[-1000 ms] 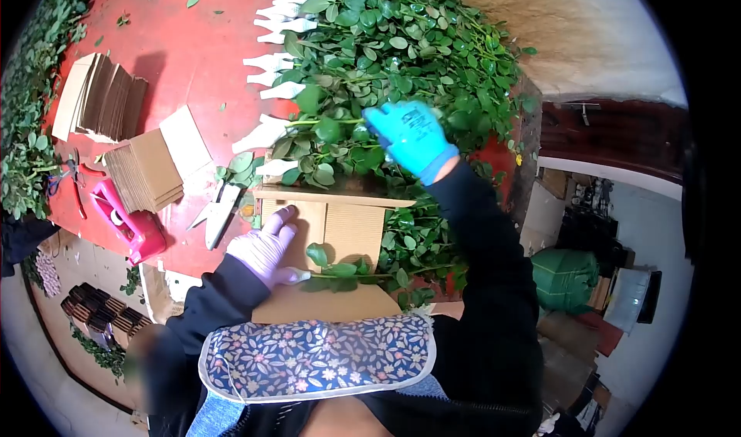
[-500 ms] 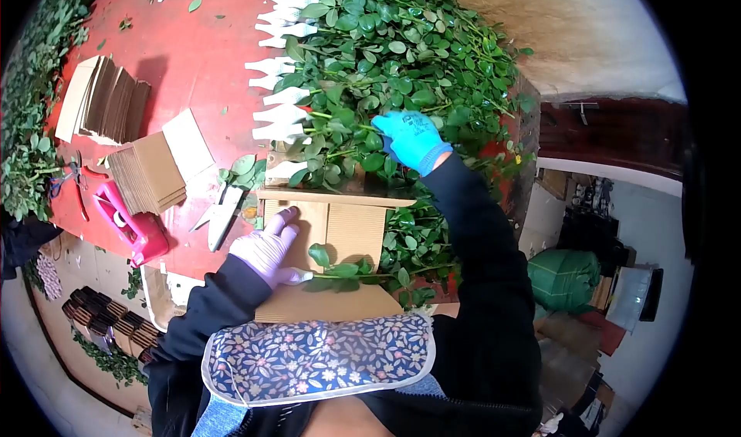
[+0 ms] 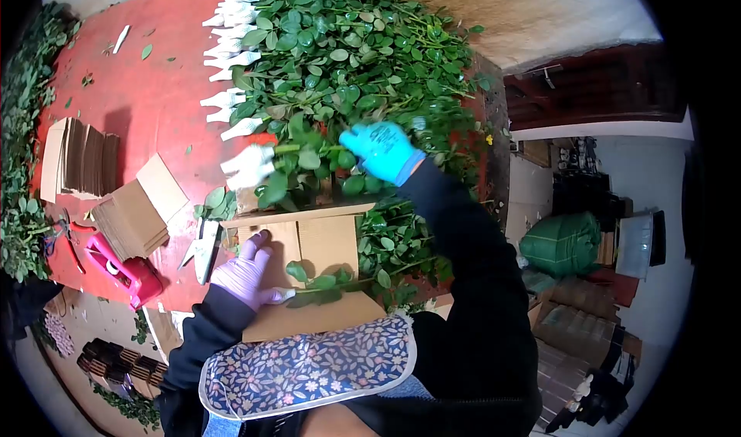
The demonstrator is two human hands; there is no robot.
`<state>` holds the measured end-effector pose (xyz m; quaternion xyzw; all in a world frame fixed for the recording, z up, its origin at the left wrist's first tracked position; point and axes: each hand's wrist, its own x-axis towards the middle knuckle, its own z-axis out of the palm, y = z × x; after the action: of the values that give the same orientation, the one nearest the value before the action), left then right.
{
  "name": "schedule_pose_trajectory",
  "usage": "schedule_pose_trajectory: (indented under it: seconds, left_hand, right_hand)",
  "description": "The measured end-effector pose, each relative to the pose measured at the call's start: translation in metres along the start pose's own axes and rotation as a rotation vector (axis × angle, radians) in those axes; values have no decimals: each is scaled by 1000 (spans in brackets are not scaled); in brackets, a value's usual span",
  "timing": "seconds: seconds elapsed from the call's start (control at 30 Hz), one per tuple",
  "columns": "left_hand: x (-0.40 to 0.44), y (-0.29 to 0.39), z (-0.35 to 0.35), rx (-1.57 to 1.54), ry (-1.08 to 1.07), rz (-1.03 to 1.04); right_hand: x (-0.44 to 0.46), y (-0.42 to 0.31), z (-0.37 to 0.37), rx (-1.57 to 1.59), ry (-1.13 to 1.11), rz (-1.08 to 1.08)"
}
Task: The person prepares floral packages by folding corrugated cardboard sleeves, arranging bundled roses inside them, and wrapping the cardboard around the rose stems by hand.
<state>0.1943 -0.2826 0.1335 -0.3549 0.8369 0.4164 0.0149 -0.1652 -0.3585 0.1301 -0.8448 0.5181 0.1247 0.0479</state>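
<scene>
My left hand [image 3: 243, 276], in a pale purple glove, lies with fingers spread on a cardboard wrapper [image 3: 328, 244]. Its thumb rests at the white-sleeved head of a leafy rose stem [image 3: 336, 281] lying across the cardboard. My right hand [image 3: 380, 151], gloved in blue, is closed around a rose stem among the leaves; its white-sleeved head [image 3: 251, 167] is blurred, and whether it is one stem or more I cannot tell. Beyond it, a pile of leafy rose stems [image 3: 347, 59] lies with white-sleeved heads [image 3: 224, 67] lined up to the left.
On the red table [image 3: 174, 74] stand a cardboard stack [image 3: 77, 159], more cardboard sheets [image 3: 135, 217] and a pink tape dispenser [image 3: 123, 271]. Pruning shears [image 3: 73, 244] and a white-and-grey cutting tool [image 3: 202, 250] lie nearby. More foliage [image 3: 23, 144] lines the far left edge.
The white-sleeved head of the stem in my right hand has shifted away from the row, toward me. The whole view has swung, moving the table leftward in the picture. My left hand stays on the cardboard.
</scene>
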Motion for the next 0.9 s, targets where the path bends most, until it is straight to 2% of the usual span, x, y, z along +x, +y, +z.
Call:
schedule_pose_trajectory:
  seconds: [0.07, 0.13, 0.23, 0.3, 0.4, 0.43, 0.47, 0.5, 0.53, 0.57, 0.63, 0.67, 0.7, 0.73, 0.8, 0.87, 0.9]
  left_hand:
    - [1, 0, 1, -33, -28, -59]
    - [1, -6, 5, -11, 19, 21]
    - [1, -3, 1, -19, -7, 4]
    - [-1, -1, 0, -8, -18, -11]
    - [4, -12, 10, 46, -21, -22]
    - [5, -12, 9, 38, -2, -26]
    - [5, -13, 10, 53, -20, -28]
    - [4, -13, 11, 68, -48, -33]
    - [2, -14, 12, 64, -48, -39]
    - [2, -14, 12, 45, -29, -28]
    - [11, -20, 14, 36, -11, -6]
    - [11, -22, 16, 39, -12, 0]
    - [13, -25, 19, 41, 14, 25]
    - [13, -26, 20, 44, 41, 49]
    - [11, -18, 15, 67, -9, 19]
    - [13, -18, 11, 104, -27, 3]
    - [15, -21, 14, 83, 2, 25]
  right_hand:
    - [-3, -5, -50, -21, 146, 19]
    - [-8, -12, -92, -60, 216, 38]
    - [-25, -33, -145, -83, 302, 100]
    - [-30, -29, -140, -47, 367, 90]
    - [-32, 2, -88, -23, 423, 8]
    - [-34, 7, -82, 87, 414, 17]
    - [-35, 8, -81, 198, 401, 24]
    - [-34, 0, -92, 146, 444, 15]
    - [-39, -6, -112, 58, 353, 52]
    - [-41, -13, -129, 207, 368, 120]
    - [-39, -16, -151, 244, 540, 85]
    - [-37, -22, -167, 118, 700, -26]
    - [-37, -44, -192, 153, 637, 106]
    - [-32, -43, -190, 144, 644, 108]
    - [-14, -25, -166, 295, 394, 203]
    - [0, -3, -128, 177, 449, 74]
    - [4, -3, -127, 205, 404, 134]
